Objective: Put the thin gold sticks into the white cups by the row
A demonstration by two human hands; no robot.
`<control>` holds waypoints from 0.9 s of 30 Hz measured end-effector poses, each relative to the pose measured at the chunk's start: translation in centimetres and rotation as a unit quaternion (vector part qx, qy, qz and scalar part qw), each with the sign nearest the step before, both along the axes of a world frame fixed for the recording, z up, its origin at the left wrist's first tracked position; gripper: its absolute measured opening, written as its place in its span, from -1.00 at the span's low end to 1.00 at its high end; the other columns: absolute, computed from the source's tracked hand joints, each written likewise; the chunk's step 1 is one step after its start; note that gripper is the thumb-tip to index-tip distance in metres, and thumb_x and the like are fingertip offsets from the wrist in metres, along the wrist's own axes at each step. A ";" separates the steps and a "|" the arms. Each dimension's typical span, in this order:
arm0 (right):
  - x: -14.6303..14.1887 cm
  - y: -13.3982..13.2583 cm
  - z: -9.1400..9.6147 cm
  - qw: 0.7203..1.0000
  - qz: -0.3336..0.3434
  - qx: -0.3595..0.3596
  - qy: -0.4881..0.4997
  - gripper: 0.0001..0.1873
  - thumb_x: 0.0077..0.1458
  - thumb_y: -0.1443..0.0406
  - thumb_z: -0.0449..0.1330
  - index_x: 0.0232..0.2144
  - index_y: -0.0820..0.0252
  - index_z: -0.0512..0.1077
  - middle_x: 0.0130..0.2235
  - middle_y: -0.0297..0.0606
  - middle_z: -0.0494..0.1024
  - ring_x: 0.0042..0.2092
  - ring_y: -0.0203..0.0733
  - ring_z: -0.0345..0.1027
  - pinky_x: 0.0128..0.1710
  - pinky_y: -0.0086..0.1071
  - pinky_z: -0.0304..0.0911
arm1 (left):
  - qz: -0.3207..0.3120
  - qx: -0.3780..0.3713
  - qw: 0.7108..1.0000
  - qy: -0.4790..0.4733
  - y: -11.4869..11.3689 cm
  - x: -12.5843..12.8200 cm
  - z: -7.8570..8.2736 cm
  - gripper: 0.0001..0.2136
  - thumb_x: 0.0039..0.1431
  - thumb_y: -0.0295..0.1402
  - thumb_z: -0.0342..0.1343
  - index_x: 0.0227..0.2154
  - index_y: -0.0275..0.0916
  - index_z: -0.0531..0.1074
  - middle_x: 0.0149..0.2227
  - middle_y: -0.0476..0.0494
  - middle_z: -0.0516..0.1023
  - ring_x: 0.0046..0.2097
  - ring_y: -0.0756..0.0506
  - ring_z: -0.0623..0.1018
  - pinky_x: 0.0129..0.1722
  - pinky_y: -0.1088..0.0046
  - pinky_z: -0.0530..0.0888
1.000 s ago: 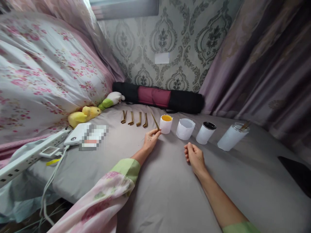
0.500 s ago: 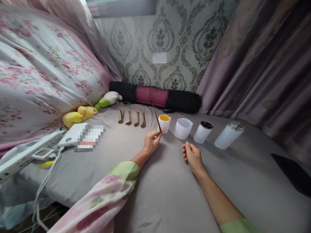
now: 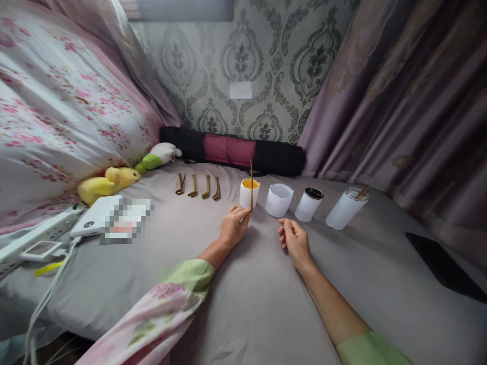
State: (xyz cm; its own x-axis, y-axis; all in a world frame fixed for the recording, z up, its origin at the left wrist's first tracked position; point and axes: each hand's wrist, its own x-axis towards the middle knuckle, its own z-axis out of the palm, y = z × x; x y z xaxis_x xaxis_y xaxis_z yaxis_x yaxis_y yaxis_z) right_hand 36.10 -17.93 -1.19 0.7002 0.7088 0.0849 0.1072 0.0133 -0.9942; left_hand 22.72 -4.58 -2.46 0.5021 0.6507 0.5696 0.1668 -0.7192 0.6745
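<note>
Between the fingertips of my left hand stands a thin brown stick, held nearly upright in a closed pinch. Just behind it is a white-wrapped cup with a yellow inside. My right hand is loosely curled closed on the right, and nothing shows in its fingers. Past that hand stand a wider white cup and a white-wrapped can with a dark inside. Farther right, a white-wrapped jar has brown sticks poking out. Several folded brown strips lie in a row to the left.
Everything rests on a grey sheet. On the left are a white power bank, a power strip with cables, and plush toys. A black and maroon roll bag lies along the wall. A dark flat tablet-like object lies right.
The stick in my left hand has turned from leaning left to nearly upright. My right hand stays curled near the wider cup. The whole view has shifted slightly.
</note>
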 end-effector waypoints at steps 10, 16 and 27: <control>-0.1 0.0 0.1 1.000 0.001 0.024 -0.013 -0.53 -0.02 -0.05 0.04 -0.26 0.19 0.37 -0.47 -0.34 0.37 -0.56 -0.39 0.18 -0.71 -0.56 0.07 | -0.014 0.119 0.991 0.061 -0.5 -0.1 0.2 -0.75 0.19 -0.34 -0.10 -0.19 -0.12 0.46 -0.24 -0.15 0.51 -0.17 -0.09 0.35 -0.14 0.39 0.33; -0.1 -0.1 0.1 0.999 0.001 0.034 -0.022 -0.50 -0.04 -0.06 0.04 -0.25 0.20 0.38 -0.46 -0.31 0.38 -0.56 -0.39 0.19 -0.70 -0.56 0.08 | -0.013 0.181 0.978 0.099 -1.0 -0.1 0.6 -0.73 0.20 -0.39 -0.13 -0.15 -0.14 0.44 -0.23 -0.15 0.51 -0.17 -0.09 0.35 -0.13 0.37 0.34; -0.2 0.0 0.1 0.999 0.008 0.025 -0.039 -0.51 -0.04 -0.04 0.07 -0.21 0.20 0.38 -0.44 -0.29 0.40 -0.53 -0.37 0.20 -0.68 -0.55 0.12 | -0.047 0.238 0.962 0.129 -1.2 -0.3 0.9 -0.72 0.20 -0.43 -0.15 -0.12 -0.23 0.40 -0.23 -0.23 0.47 -0.15 -0.13 0.36 -0.13 0.30 0.30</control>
State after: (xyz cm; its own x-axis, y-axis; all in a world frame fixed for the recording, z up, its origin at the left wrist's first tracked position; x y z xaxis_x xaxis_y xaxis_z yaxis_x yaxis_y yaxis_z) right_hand 35.87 -17.94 -1.07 0.6792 0.7130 0.1743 0.1844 0.0642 -0.9808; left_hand 22.46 -5.81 -1.59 0.7100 0.2919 0.6408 0.2037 -0.9563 0.2099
